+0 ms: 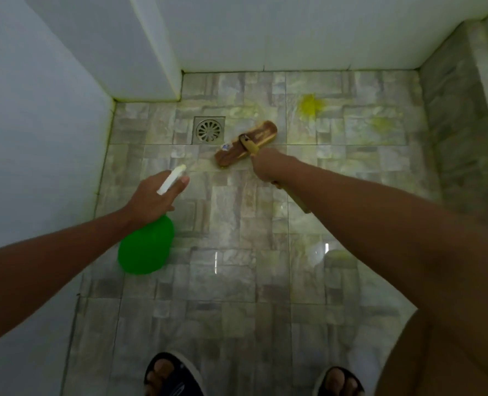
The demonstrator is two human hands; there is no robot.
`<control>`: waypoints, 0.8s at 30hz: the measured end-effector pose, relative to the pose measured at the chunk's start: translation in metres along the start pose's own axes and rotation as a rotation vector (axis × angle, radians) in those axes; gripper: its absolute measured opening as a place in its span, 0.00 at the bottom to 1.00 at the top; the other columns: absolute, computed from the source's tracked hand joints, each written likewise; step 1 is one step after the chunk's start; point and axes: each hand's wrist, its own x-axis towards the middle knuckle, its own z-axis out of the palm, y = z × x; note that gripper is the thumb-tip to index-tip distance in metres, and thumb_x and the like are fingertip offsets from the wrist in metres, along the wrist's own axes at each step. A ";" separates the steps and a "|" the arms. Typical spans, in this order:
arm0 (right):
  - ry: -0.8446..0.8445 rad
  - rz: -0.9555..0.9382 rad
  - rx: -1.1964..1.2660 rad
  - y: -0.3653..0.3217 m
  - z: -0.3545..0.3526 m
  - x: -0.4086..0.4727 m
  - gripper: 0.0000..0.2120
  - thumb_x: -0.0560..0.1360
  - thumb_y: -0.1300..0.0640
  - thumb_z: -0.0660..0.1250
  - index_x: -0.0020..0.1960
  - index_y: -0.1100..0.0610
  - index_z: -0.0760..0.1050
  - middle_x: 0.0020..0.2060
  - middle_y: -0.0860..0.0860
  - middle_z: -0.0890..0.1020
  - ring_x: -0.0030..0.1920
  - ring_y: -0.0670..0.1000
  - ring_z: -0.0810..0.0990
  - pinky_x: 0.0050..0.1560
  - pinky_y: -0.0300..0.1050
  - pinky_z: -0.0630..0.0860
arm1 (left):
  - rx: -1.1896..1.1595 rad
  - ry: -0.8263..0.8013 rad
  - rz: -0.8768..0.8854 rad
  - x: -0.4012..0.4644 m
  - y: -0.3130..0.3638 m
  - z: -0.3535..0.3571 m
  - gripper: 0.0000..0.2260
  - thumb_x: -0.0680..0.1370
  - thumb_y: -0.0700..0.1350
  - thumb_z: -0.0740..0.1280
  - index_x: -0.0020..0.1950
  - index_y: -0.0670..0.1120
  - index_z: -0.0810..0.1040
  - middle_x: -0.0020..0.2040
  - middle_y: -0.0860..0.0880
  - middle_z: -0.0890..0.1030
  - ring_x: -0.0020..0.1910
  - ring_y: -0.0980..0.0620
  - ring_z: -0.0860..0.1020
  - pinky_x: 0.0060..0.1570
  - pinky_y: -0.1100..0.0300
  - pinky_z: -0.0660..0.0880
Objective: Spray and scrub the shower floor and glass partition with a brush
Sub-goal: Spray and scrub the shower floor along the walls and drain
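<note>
My left hand [154, 195] grips a green spray bottle [145, 247] by its white trigger head, nozzle pointing forward over the floor. My right hand [268, 165] holds the yellow handle of a long brush; its wooden brush head [245, 148] rests on the tiled shower floor [237, 252], just right of the drain. Yellow-green spray blotches [310, 105] lie on the wet tiles at the far right. No glass partition can be made out for certain.
A square metal floor drain [209, 130] sits near the back wall. White walls enclose the floor on the left and far side, with a jutting corner [168, 81]. A tiled ledge [460, 124] rises on the right. My sandalled feet [171, 375] stand at the bottom.
</note>
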 end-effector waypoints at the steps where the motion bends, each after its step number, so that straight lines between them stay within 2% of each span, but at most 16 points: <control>1: -0.014 0.018 -0.023 0.006 0.000 -0.006 0.20 0.83 0.63 0.52 0.75 0.60 0.60 0.37 0.58 0.72 0.30 0.52 0.71 0.25 0.42 0.73 | 0.002 -0.004 0.021 -0.001 0.003 0.007 0.19 0.81 0.56 0.68 0.57 0.40 0.81 0.51 0.33 0.83 0.49 0.34 0.84 0.40 0.45 0.86; 3: -0.043 0.056 -0.043 0.023 0.004 -0.017 0.15 0.84 0.60 0.52 0.66 0.62 0.70 0.43 0.60 0.77 0.33 0.55 0.75 0.33 0.48 0.79 | 0.039 -0.038 0.095 -0.005 0.006 0.020 0.16 0.82 0.55 0.69 0.55 0.41 0.81 0.46 0.33 0.82 0.42 0.37 0.84 0.37 0.44 0.84; 5: -0.062 0.081 -0.029 0.037 0.007 -0.036 0.16 0.84 0.55 0.50 0.58 0.63 0.72 0.45 0.59 0.77 0.36 0.58 0.78 0.37 0.53 0.81 | 0.095 -0.102 0.171 -0.008 0.009 0.027 0.14 0.81 0.55 0.70 0.51 0.44 0.80 0.40 0.38 0.82 0.36 0.43 0.82 0.34 0.48 0.82; 7: -0.031 0.135 0.018 0.054 0.009 -0.061 0.15 0.83 0.55 0.51 0.55 0.64 0.72 0.43 0.59 0.76 0.36 0.59 0.80 0.35 0.56 0.83 | 0.142 -0.199 0.261 -0.013 0.013 0.035 0.17 0.80 0.58 0.68 0.46 0.44 0.79 0.37 0.41 0.81 0.31 0.53 0.77 0.36 0.56 0.76; 9: 0.017 0.176 0.027 0.073 0.010 -0.087 0.13 0.84 0.53 0.50 0.51 0.61 0.69 0.44 0.58 0.76 0.36 0.59 0.79 0.32 0.57 0.82 | 0.209 -0.312 0.333 -0.017 0.016 0.047 0.20 0.79 0.59 0.68 0.43 0.42 0.77 0.35 0.42 0.80 0.32 0.55 0.76 0.35 0.62 0.70; 10: 0.050 0.207 0.048 0.084 0.012 -0.099 0.14 0.84 0.50 0.50 0.50 0.60 0.67 0.42 0.57 0.75 0.34 0.57 0.78 0.28 0.54 0.80 | 0.252 -0.365 0.356 -0.017 0.016 0.053 0.20 0.80 0.59 0.68 0.42 0.42 0.77 0.35 0.42 0.80 0.33 0.54 0.76 0.35 0.63 0.68; 11: 0.067 0.255 0.065 0.095 0.015 -0.108 0.16 0.83 0.47 0.51 0.49 0.59 0.67 0.39 0.56 0.75 0.31 0.56 0.78 0.24 0.50 0.77 | 0.289 -0.406 0.364 -0.015 0.016 0.058 0.20 0.80 0.58 0.69 0.43 0.41 0.78 0.36 0.43 0.80 0.34 0.52 0.77 0.35 0.63 0.68; 13: 0.077 0.391 0.141 0.111 0.020 -0.130 0.18 0.83 0.45 0.52 0.49 0.59 0.69 0.38 0.56 0.75 0.30 0.56 0.78 0.23 0.45 0.75 | 0.320 -0.470 0.374 -0.008 0.017 0.068 0.20 0.81 0.58 0.70 0.45 0.41 0.80 0.36 0.43 0.81 0.35 0.49 0.79 0.36 0.59 0.70; 15: 0.053 0.401 0.111 0.123 0.026 -0.152 0.17 0.84 0.48 0.51 0.51 0.60 0.71 0.44 0.60 0.77 0.34 0.59 0.80 0.28 0.50 0.79 | 0.281 -0.469 0.395 0.001 0.023 0.077 0.23 0.80 0.60 0.71 0.41 0.40 0.78 0.33 0.44 0.78 0.32 0.51 0.76 0.36 0.55 0.70; 16: 0.036 0.390 0.090 0.125 0.028 -0.166 0.15 0.84 0.52 0.50 0.53 0.59 0.72 0.47 0.61 0.77 0.38 0.61 0.82 0.33 0.55 0.81 | 0.255 -0.469 0.410 0.005 0.028 0.083 0.25 0.80 0.60 0.71 0.39 0.39 0.76 0.31 0.46 0.75 0.31 0.52 0.74 0.36 0.55 0.69; 18: 0.018 0.412 0.107 0.135 0.037 -0.196 0.11 0.84 0.56 0.49 0.51 0.54 0.69 0.47 0.61 0.76 0.42 0.62 0.82 0.41 0.60 0.82 | 0.235 -0.496 0.441 0.007 0.043 0.099 0.27 0.78 0.60 0.73 0.35 0.39 0.71 0.30 0.48 0.71 0.30 0.52 0.71 0.35 0.55 0.67; 20: -0.020 0.469 0.134 0.151 0.047 -0.219 0.12 0.84 0.57 0.51 0.47 0.59 0.69 0.47 0.60 0.77 0.41 0.62 0.82 0.41 0.61 0.82 | 0.238 -0.532 0.473 0.005 0.060 0.117 0.29 0.75 0.64 0.74 0.33 0.41 0.70 0.29 0.48 0.70 0.29 0.52 0.70 0.34 0.55 0.67; 23: -0.026 0.529 0.180 0.173 0.070 -0.240 0.15 0.84 0.54 0.51 0.51 0.63 0.71 0.47 0.60 0.78 0.41 0.60 0.82 0.40 0.55 0.83 | 0.261 -0.530 0.536 0.000 0.083 0.146 0.29 0.74 0.63 0.75 0.34 0.39 0.72 0.28 0.48 0.72 0.29 0.51 0.71 0.35 0.56 0.68; 24: -0.003 0.554 0.196 0.175 0.077 -0.246 0.15 0.83 0.54 0.51 0.57 0.63 0.71 0.45 0.60 0.78 0.41 0.59 0.81 0.40 0.52 0.82 | 0.270 -0.521 0.557 -0.001 0.089 0.156 0.28 0.75 0.61 0.76 0.34 0.38 0.73 0.28 0.48 0.72 0.29 0.51 0.72 0.35 0.56 0.68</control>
